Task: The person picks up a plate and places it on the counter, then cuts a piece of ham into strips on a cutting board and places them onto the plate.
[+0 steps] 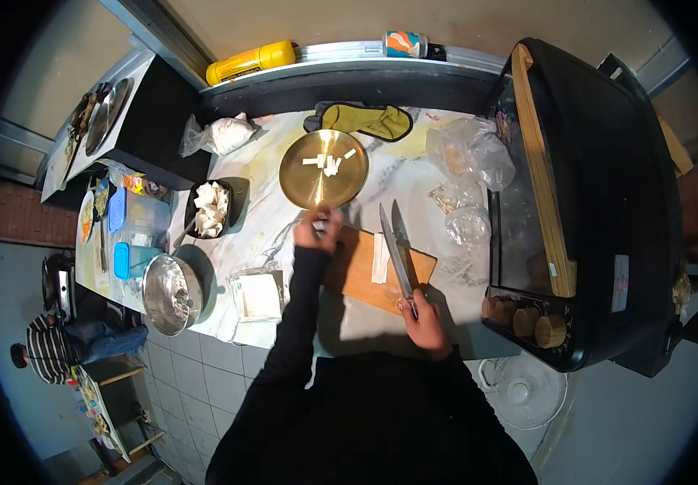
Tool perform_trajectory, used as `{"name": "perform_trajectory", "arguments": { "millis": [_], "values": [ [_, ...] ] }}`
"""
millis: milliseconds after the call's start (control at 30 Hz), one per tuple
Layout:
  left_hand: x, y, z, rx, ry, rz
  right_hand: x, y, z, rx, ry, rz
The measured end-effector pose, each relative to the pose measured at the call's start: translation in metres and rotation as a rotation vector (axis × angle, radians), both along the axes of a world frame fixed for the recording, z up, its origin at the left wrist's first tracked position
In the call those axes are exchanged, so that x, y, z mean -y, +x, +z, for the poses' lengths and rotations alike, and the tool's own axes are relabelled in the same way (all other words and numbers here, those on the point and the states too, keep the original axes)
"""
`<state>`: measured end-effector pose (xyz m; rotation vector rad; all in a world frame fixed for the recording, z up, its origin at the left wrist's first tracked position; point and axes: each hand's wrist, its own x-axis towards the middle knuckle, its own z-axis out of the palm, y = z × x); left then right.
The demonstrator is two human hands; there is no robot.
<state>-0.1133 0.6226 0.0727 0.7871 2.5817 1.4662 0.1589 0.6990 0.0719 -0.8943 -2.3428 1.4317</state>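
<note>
Marble surface (284, 218), kitchen, seen from above. Near edge: right hand (427, 323) closed around the handle of a knife (396, 250), blade lying across the wooden cutting board (381, 275), tip pointing toward the far edge. White strip (380, 257) on the board just left of the blade. Left hand (317, 230) at the board's far-left corner, fingers pinched on a small white piece (321, 227), beside the near rim of the gold plate (300, 186). Plate holds more white pieces (330, 163). Near-left edge: steel pot (170, 295), square white container (258, 297). Far edge: yellow-green oven mitt (365, 121). Right edge: black oven (591, 202).
</note>
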Motion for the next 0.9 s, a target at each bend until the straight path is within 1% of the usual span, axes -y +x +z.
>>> {"name": "perform_trajectory", "arguments": {
  "millis": [33,67,100,133,167,233,267,333,367,433,467,533,633,667,733,767,833,900],
  "values": [
    [0.006,0.027,0.003,0.207,0.017,-0.077,0.000,-0.001,-0.001,-0.016,0.016,-0.009],
    [0.010,0.052,-0.003,0.130,0.207,-0.159,-0.001,-0.001,0.002,-0.012,0.014,-0.003],
    [0.017,0.072,0.015,0.206,0.061,-0.224,-0.003,-0.001,0.007,-0.014,-0.044,0.013],
    [0.021,0.089,0.008,0.192,0.059,-0.233,-0.004,-0.002,0.010,-0.015,-0.100,0.033],
    [0.025,0.097,0.003,0.092,0.014,-0.239,-0.005,-0.001,0.010,-0.009,-0.098,0.050],
    [0.025,0.113,0.011,0.095,-0.053,-0.219,-0.006,-0.001,0.010,0.024,-0.071,0.068],
    [0.022,0.118,0.013,0.009,-0.072,-0.194,-0.007,-0.002,0.011,0.028,-0.067,0.089],
    [0.020,0.125,0.016,-0.018,-0.090,-0.176,-0.006,-0.003,0.013,-0.019,-0.104,0.041],
    [0.020,0.126,0.017,-0.053,-0.113,-0.181,-0.006,-0.003,0.010,-0.015,-0.099,0.058],
    [0.021,0.127,0.009,-0.002,-0.112,-0.174,-0.005,-0.003,-0.002,-0.112,0.013,0.024],
    [0.023,0.126,0.006,-0.006,-0.094,-0.173,-0.006,-0.002,-0.007,-0.112,0.015,0.030],
    [0.025,0.126,0.008,-0.011,-0.076,-0.177,-0.006,0.000,-0.012,-0.131,-0.080,0.019],
    [0.029,0.123,0.011,0.008,-0.104,-0.152,-0.003,-0.002,-0.014,-0.168,-0.104,-0.011],
    [0.030,0.122,0.010,-0.006,-0.096,-0.132,-0.003,-0.001,-0.013,-0.169,-0.110,-0.014],
    [0.033,0.121,0.007,-0.018,-0.090,-0.116,-0.007,0.000,-0.005,-0.006,-0.204,0.009],
    [0.034,0.120,0.005,-0.021,-0.075,-0.113,-0.008,0.000,-0.007,-0.006,-0.205,0.004],
    [0.036,0.117,0.000,-0.021,-0.063,-0.117,-0.007,0.000,-0.009,-0.015,-0.114,0.010],
    [0.039,0.116,-0.002,0.049,0.008,-0.108,-0.005,0.000,-0.007,-0.031,-0.154,-0.002]
  ]
}}
